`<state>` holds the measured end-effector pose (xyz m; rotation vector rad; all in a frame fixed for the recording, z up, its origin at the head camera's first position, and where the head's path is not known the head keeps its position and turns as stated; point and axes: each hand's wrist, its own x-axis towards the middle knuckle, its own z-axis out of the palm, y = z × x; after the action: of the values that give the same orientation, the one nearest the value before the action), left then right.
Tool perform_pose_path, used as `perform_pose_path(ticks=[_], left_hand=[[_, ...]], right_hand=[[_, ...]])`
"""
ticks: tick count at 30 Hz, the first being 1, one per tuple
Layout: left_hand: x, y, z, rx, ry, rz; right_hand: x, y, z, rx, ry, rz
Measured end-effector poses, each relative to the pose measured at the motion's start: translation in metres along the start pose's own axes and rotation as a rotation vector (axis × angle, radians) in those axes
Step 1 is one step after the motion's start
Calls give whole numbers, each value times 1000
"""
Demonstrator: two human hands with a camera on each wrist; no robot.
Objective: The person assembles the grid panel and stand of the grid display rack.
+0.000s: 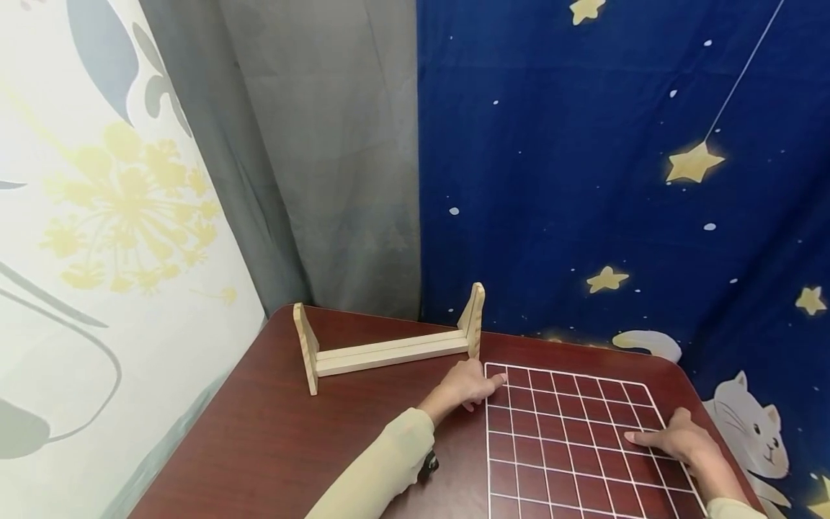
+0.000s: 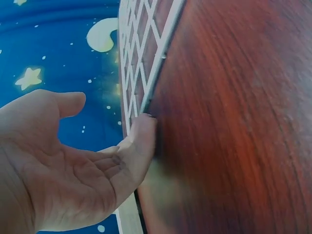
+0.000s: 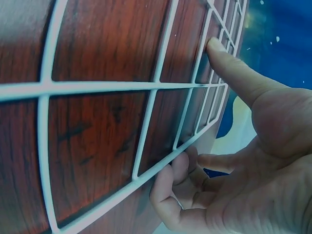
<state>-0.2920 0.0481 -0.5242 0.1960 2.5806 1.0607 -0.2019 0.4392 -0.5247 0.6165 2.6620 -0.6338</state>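
A white wire grid panel (image 1: 565,414) lies on the dark red-brown table, its near end cut off by the frame. At its far left corner is my left hand (image 1: 468,383), the thumb reaching over the wires; in the left wrist view the fingertips (image 2: 144,124) touch the side rail and the thumb stands apart. My right hand (image 1: 681,437) is at the opposite side rail. The right wrist view shows its bent fingers (image 3: 165,187) touching that rail from outside, with the thumb (image 3: 229,63) stretched over the wires.
Behind my left hand stands a pale wooden frame (image 1: 392,355) with two upright end pieces joined by a bar. The table (image 1: 259,447) ends at a grey curtain (image 1: 331,144) and a blue star-patterned curtain (image 1: 551,180). A patterned white cloth (image 1: 117,288) hangs at the left.
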Motion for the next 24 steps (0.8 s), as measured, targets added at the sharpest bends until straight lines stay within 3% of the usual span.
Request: perform_pose_path(ticks=[6, 16, 20, 24], left_hand=[[3, 1, 4, 41, 4, -9], [9, 8, 3, 154, 20, -41], [11, 7, -2, 119, 15, -24], [11, 4, -8, 10, -44, -33]], right_hand=[[-2, 0, 1, -4, 39, 84], [1, -6, 4, 3, 85, 134], [0, -7, 0, 5, 102, 105], [-1, -7, 0, 61, 100, 82]])
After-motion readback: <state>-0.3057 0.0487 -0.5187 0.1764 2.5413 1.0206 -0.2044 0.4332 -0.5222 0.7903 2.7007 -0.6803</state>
